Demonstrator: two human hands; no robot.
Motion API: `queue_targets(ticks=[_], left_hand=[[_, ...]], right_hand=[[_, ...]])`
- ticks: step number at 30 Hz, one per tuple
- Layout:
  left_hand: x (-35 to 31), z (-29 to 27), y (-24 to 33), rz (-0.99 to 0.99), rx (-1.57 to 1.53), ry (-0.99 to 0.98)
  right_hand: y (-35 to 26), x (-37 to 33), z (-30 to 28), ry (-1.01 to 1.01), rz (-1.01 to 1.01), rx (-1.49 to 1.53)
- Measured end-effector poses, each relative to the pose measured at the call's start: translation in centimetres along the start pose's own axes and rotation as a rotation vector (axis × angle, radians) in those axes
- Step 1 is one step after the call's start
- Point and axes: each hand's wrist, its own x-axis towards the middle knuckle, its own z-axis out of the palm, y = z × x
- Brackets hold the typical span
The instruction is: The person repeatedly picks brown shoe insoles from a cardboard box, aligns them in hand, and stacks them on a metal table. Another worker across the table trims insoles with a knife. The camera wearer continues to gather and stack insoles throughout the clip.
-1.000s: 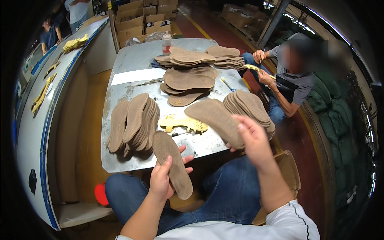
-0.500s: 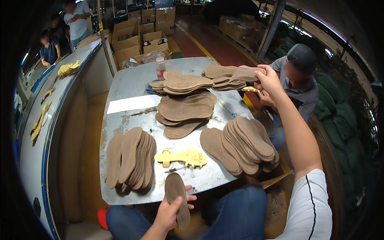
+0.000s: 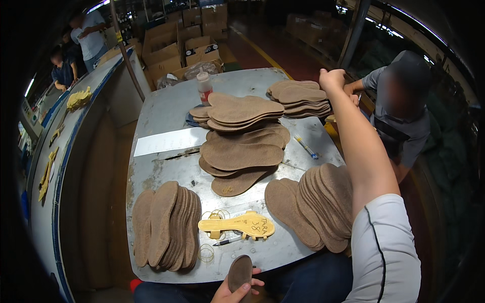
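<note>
My left hand (image 3: 233, 292) grips a brown insole (image 3: 239, 271) at the table's near edge, thumb across its face. Far to the right, my right hand (image 3: 332, 80) is stretched out beside the back stack of insoles (image 3: 298, 97); its fingers are hidden. A yellow sole-shaped piece with small side tabs and handwriting (image 3: 242, 224) lies on the table in front of me, with a black pen (image 3: 227, 241) just below it. Upright insoles lean together in a left bunch (image 3: 166, 222) and a right bunch (image 3: 316, 204). More insoles (image 3: 242, 151) lie piled in the middle.
A white sheet (image 3: 166, 141), a squeeze bottle (image 3: 204, 88) and a blue-yellow pen (image 3: 306, 146) are on the metal table. A co-worker (image 3: 399, 101) sits at the right, near my right arm. A long bench (image 3: 65, 131) stands left; cartons (image 3: 202, 53) are stacked behind.
The insole in my right hand no longer shows, and that hand has moved slightly farther away. My left hand, still with its insole, sits lower in view. The view has shifted.
</note>
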Motion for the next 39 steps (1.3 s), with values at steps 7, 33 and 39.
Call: queue_targets(ticks=[7, 33, 39], left_hand=[[-2.0, 1.5, 1.7, 0.086, -0.016, -0.097], [-2.4, 0.7, 0.5, 0.322, -0.361, 0.222], [-3.5, 1.8, 1.4, 0.345, -0.25, 0.169]], right_hand=[[-2.2, -4.4, -3.8, -0.28, -0.23, -0.13], [12.5, -58.1, -28.9, -1.244, 0.156, 0.585], [12.0, -57.3, -30.3, -1.254, 0.224, 0.641]])
